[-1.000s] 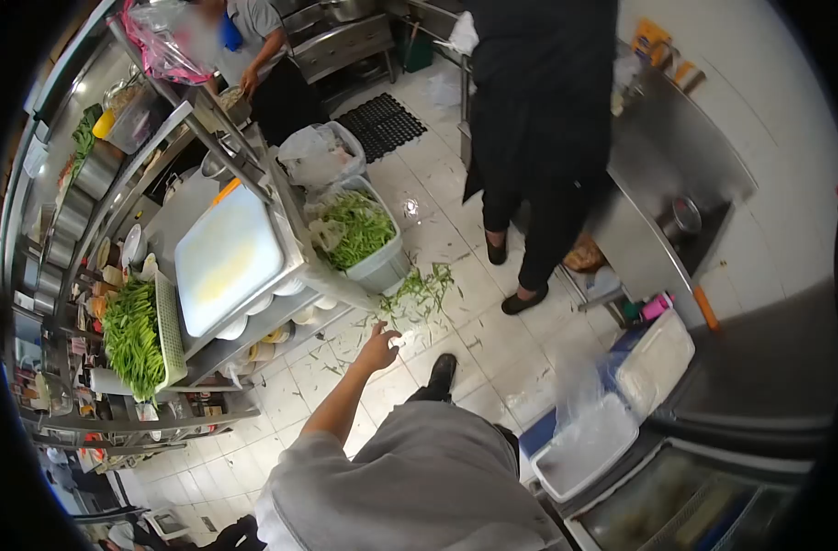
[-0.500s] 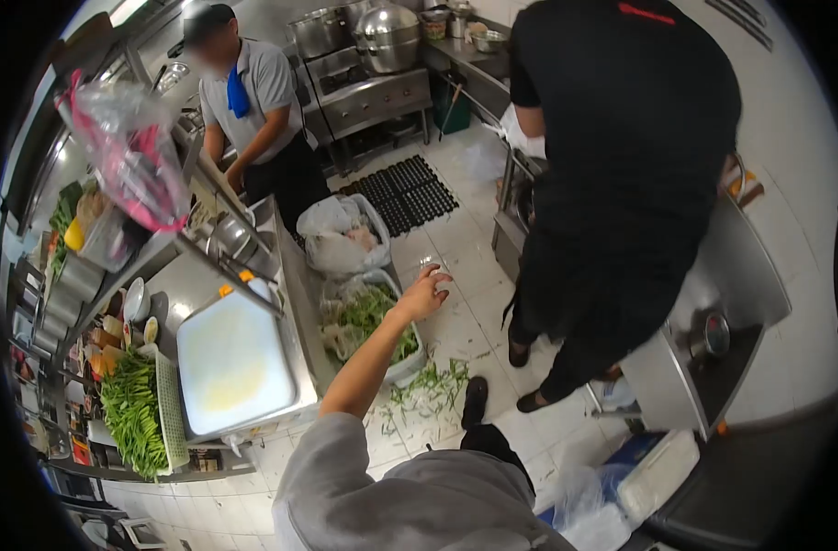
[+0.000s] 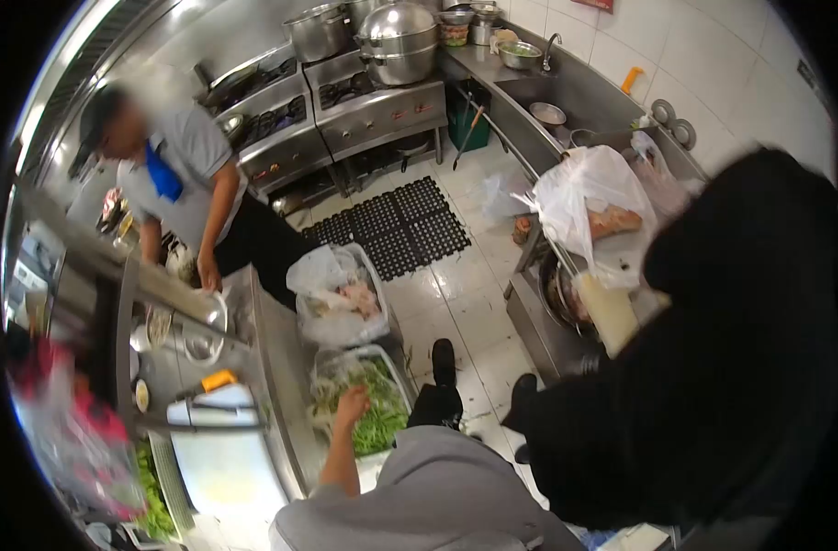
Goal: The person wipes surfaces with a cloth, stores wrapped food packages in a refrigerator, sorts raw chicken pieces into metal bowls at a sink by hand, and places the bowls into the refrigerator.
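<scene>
My left hand is over the bin of cut green vegetables, near its plastic liner. Its fingers look curled, but whether they hold anything is too small to tell. My right hand is out of the frame. Just beyond the greens sits a second bin, lined with a plastic bag and holding pale pink pieces. Left of the bins, a white cutting board lies on the steel counter, with an orange-handled knife at its far end.
A co-worker in grey leans over the left counter. Another person in black stands close on the right, beside the sink. A black mat lies on the tiled floor before the stoves. A plastic-wrapped bundle hangs at left.
The view has advanced toward the stoves and sink. My left hand, earlier above the floor, is now over the greens bin. The person in black appears farther right.
</scene>
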{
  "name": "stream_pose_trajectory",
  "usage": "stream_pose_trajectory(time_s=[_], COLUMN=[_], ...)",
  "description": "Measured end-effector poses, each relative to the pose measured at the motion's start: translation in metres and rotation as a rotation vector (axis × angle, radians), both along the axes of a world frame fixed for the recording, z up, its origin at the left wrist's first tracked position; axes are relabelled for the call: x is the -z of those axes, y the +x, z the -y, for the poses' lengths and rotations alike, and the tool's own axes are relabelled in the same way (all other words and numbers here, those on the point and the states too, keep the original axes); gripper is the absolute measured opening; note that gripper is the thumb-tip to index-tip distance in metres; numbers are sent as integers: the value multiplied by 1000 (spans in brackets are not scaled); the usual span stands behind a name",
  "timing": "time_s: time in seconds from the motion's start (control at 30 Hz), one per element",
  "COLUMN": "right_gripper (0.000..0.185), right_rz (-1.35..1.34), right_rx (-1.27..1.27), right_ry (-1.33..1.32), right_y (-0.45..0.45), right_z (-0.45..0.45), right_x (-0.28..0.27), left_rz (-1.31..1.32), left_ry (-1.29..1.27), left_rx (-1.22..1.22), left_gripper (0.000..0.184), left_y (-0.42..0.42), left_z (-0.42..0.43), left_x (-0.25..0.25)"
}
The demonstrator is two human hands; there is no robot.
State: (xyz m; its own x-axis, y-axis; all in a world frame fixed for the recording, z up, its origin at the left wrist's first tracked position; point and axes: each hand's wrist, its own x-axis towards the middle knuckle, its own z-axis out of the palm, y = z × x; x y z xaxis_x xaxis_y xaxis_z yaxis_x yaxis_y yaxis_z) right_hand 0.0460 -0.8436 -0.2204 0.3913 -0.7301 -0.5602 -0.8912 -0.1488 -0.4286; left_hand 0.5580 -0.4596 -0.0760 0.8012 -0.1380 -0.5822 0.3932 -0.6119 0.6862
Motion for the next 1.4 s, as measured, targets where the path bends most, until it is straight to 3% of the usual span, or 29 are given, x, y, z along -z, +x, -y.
stream_pose_trajectory(time_s=[0.1,0.2,0.3,0.37,0.4,0.43,0.5,0.6,0.63,0.67,0.73,0.8,0.83,0.87,0.9,0.93,0.97,1.0,1.07,1.1,1.17,1.23,1.3,1.37,1.4], right_gripper=[32,32,32,33,33,33,33,34,37,46,44,37,33,33,37,39,36,34,37,39,52,57,53,42,38], right_rz=[114,216,276,280,271,259,234,120,-131,186,428,749,735,869,1096,1116,1262,1203,1272,1361,1184,1076,1092,1058,1056], right_rx=[51,118,173,192,192,180,96,-65,68,-16,-22,123,108,50,102,184,276,388,487,568,577,563,506,545,583], right_ry=[-218,-441,-573,-569,-531,-487,-349,-25,321,17,144,361,364,152,163,143,207,139,-8,-115,-215,-349,-176,-359,-451], right_y=[151,270,356,393,412,432,476,572,639,670,766,856,898,937,974,1008,1038,1065,1106,1129,1154,1174,1187,1200,1197], right_z=[117,200,238,238,225,209,173,130,155,163,206,252,284,317,355,397,444,494,598,642,720,770,786,799,804], right_x=[-72,-143,-197,-210,-207,-199,-166,-104,-179,-169,-209,-209,-237,-208,-212,-254,-278,-304,-324,-336,-352,-352,-352,-331,-322], left_rz=[-75,143,245,688,778,691,606,574,603,634,652,757,695,605,510,497,361,491,129,91,10,-21,48,86,129], left_ry=[-39,9,-266,-55,-269,-277,-468,-495,-484,-475,-412,-313,-231,-137,-146,-196,-64,-179,-154,-152,-141,-178,-221,-57,-151], left_rx=[-28,79,187,419,459,493,545,660,693,724,756,780,705,662,560,477,418,372,98,50,-66,-41,142,332,410], left_gripper=[33,30,26,26,21,20,22,22,22,22,23,23,23,23,24,24,24,24,21,21,22,27,25,26,26], left_y=[52,152,286,347,380,396,441,498,519,544,594,653,675,690,703,715,729,740,741,748,761,781,817,856,880], left_z=[6,53,128,219,258,301,371,450,464,478,501,493,482,466,448,432,413,391,381,382,387,424,471,539,569], left_x=[36,47,81,0,-16,-74,-113,-164,-167,-169,-175,-142,-125,-123,-113,-98,-87,-58,-76,-70,-59,-68,-76,-102,-99])
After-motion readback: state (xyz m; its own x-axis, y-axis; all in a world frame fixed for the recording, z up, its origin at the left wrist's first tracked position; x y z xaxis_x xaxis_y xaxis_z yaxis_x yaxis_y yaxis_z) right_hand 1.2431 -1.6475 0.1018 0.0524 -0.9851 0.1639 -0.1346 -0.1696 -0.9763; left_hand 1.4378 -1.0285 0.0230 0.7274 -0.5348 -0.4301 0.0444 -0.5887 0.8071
